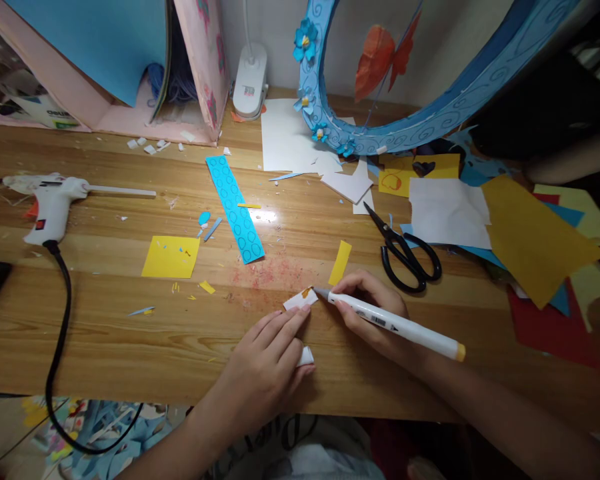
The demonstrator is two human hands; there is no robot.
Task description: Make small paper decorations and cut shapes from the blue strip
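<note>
On worktop (165, 357): left hand (266, 352) presses white paper (295, 301), grip unclear; right hand (383, 295) holds marker (417, 333). Paper likely light, creasable; pin edges.

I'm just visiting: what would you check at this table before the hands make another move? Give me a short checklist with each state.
1. White piece steadied: ok, the left hand presses on it.
2. Marker gripped: ok, in the right hand, tip at the piece's brown-marked end.
3. Scissors apart from both hands: ok, beyond the right one.
4. Glue gun cool: cannot tell; it lies far to the left.
5. Table free of scraps: not ok, many lie scattered.
</note>
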